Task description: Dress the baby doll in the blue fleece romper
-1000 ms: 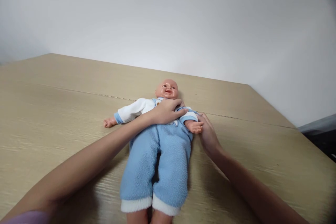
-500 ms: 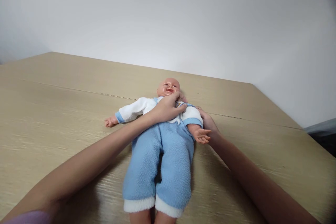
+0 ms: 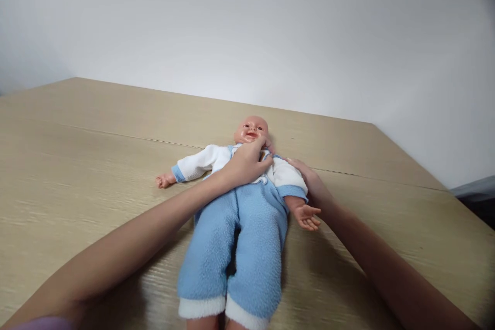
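A baby doll point(image 3: 255, 242) in blue fleece trousers and a white and blue top lies on its back, its head away from me. My left hand point(image 3: 249, 162) rests across the doll's chest, fingers curled over the front of the top just below the chin. At the doll's arm on the right, my right hand point(image 3: 313, 183) holds the outer side of the white sleeve point(image 3: 290, 175); part of its fingers is hidden behind the cloth. The doll's open hand point(image 3: 307, 216) sticks out of the blue cuff. Its other arm point(image 3: 189, 165) stretches out to the left.
The doll lies on a pale wooden table point(image 3: 96, 165) with a seam running across it. A plain light wall point(image 3: 232, 26) rises behind the far edge. Something dark point(image 3: 477, 201) stands beyond the table's right edge.
The doll's arm on the right has swung outward and toward me, its sleeve now lying lower. My right hand has shifted slightly right with it. My left hand stays on the chest.
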### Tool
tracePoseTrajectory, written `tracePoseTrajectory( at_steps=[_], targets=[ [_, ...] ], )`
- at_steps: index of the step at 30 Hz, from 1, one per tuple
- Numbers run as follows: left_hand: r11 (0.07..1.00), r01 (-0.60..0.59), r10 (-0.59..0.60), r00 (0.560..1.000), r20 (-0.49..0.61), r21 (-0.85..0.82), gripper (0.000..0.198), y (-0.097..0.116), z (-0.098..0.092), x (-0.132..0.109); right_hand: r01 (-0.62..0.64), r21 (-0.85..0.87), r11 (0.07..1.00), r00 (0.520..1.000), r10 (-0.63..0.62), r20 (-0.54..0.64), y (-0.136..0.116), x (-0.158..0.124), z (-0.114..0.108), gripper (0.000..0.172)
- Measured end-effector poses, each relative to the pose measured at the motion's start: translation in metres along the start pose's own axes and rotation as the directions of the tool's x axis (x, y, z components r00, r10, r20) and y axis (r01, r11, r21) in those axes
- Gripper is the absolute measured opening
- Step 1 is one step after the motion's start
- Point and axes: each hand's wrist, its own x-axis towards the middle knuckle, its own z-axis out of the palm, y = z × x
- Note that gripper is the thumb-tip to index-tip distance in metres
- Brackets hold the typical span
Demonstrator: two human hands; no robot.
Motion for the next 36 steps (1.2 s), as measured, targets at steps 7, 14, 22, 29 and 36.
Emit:
tracePoseTrajectory(
  at_steps=[7, 14, 22, 29, 36],
  targets=[
    [0.998, -0.019, 0.019, 1.000, 0.011, 0.056, 0.008, 0.002, 0.000, -0.002, -0.436, -0.101, 0.894, 0.885, 0.447, 0.130, -0.028, -0.069, -0.037, 0.095],
    [0.995, -0.026, 0.022, 0.999, 0.042, 0.100, 0.008, 0.003, 0.001, -0.002, -0.139, -0.346, 0.928, 0.989, 0.115, -0.089, 0.007, -0.073, -0.087, 0.064],
    [0.966, -0.086, 0.070, 0.995, 0.073, 0.243, 0.017, 0.009, -0.004, -0.003, 0.059, -0.618, 0.784, 0.995, -0.093, -0.023, 0.014, -0.078, -0.101, 0.058],
    [0.911, -0.138, 0.126, 0.990, 0.057, 0.388, 0.014, 0.008, -0.013, -0.002, 0.261, -0.904, 0.338, 0.866, -0.497, 0.064, 0.006, -0.085, -0.099, 0.062],
    [0.828, -0.138, 0.156, 0.988, 0.014, 0.544, 0.024, 0.014, -0.015, -0.007, 0.373, -0.522, 0.767, 0.926, -0.348, 0.150, -0.001, -0.102, -0.034, 0.040]
  ],
)
